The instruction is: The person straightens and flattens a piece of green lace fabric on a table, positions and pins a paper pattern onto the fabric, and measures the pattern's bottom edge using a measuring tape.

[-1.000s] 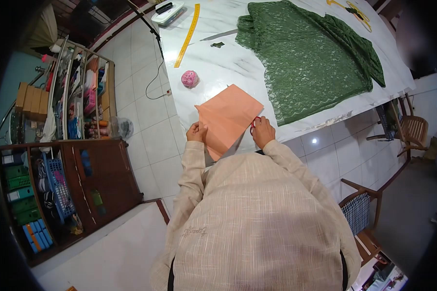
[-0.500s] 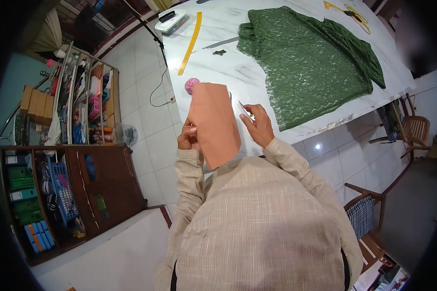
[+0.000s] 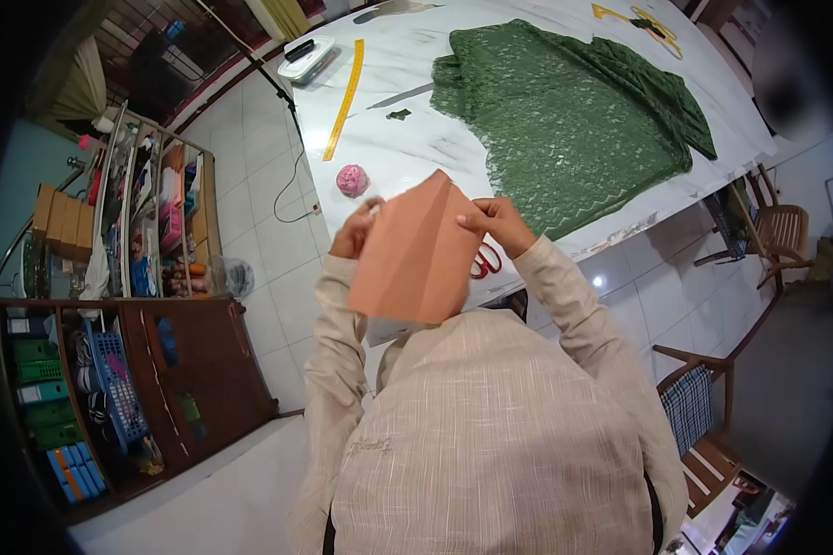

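Observation:
A peach-brown sheet [image 3: 403,264], which looks like paper, is held up above the near edge of the table, with a fold line running down it. My left hand [image 3: 352,233] grips its left edge, fingers partly behind it. At the upper right edge, my right hand [image 3: 500,225] pinches the sheet between thumb and fingers. Red-handled scissors [image 3: 487,262] are just below my right hand, their blades hidden by the sheet. A pink pincushion-like ball [image 3: 352,181] sits on the table beyond my left hand.
Green lace fabric [image 3: 574,120] covers much of the white marbled table [image 3: 407,148]. A yellow curved ruler [image 3: 345,97], a lidded plastic box [image 3: 307,57] and a small green scrap [image 3: 398,115] lie left. Yellow tools [image 3: 659,30] lie far right. A wooden chair [image 3: 777,231] stands right.
The sheet has turned and tilted, now showing a fold line. My right hand has let go of the scissors and taken hold of the sheet's right edge. My left hand has moved up slightly.

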Demonstrator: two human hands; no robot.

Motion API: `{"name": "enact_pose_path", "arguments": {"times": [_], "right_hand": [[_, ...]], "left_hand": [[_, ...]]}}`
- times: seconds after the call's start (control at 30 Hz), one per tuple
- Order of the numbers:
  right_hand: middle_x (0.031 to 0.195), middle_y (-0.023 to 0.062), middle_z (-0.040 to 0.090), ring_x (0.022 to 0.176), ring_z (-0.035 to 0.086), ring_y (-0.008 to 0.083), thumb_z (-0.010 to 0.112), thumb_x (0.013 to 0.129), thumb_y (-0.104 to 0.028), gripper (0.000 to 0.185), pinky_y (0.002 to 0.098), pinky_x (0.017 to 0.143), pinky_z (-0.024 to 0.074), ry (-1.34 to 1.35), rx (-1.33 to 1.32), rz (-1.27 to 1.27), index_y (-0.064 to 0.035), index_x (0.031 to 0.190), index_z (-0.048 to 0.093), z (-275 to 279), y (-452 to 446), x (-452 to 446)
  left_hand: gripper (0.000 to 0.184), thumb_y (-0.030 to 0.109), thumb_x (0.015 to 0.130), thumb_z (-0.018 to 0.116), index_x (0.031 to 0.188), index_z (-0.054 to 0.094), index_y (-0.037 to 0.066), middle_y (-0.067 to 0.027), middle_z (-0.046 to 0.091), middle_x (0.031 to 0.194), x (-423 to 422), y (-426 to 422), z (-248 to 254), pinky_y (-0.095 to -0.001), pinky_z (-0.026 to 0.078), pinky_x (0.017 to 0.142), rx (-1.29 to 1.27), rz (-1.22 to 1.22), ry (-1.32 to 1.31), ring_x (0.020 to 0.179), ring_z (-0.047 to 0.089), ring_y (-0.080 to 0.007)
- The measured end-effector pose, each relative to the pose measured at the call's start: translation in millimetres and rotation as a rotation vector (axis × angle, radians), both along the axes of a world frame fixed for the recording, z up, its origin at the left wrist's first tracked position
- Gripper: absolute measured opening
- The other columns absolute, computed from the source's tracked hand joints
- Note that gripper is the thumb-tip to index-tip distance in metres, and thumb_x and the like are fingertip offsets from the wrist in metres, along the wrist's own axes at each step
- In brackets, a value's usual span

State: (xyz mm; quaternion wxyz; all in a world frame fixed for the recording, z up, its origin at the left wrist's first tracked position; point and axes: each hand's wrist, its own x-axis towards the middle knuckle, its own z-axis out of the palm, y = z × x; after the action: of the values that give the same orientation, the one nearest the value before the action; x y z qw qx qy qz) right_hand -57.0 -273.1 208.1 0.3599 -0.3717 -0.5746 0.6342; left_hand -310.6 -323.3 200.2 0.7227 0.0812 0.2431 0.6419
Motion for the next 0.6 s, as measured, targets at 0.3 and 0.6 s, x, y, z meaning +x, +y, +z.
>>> {"name": "enact_pose_path", "arguments": {"times": [0.3,0.6], "right_hand": [[0.087,0.0099,0.062,0.069,0.056,0.0106,0.062,0.076,-0.005,0.026,0.0177,0.063,0.0443,0.150,-0.429,-0.309,0.0058,0.099,0.058,-25.1,-5.7,-1.5],[0.082,0.0038,0.062,0.076,0.055,0.0124,0.059,0.073,0.005,0.018,0.0195,0.063,0.0439,0.053,0.025,-0.131,0.0004,0.089,0.063,-26.4,49.0,-31.6]], "left_hand": [[0.070,0.052,0.080,0.054,0.122,0.043,-0.002,-0.0186,0.050,0.121,3.6,-49.9,-72.0,-0.0362,0.043,0.090,0.064,-0.260,-0.244,0.109,0.051,-0.0277],[0.023,-0.009,0.069,0.066,0.090,0.064,0.001,-0.0063,0.064,0.086,-57.8,23.0,-52.4,-0.0200,0.046,0.068,0.222,0.238,0.859,0.073,0.057,-0.0114]]}}
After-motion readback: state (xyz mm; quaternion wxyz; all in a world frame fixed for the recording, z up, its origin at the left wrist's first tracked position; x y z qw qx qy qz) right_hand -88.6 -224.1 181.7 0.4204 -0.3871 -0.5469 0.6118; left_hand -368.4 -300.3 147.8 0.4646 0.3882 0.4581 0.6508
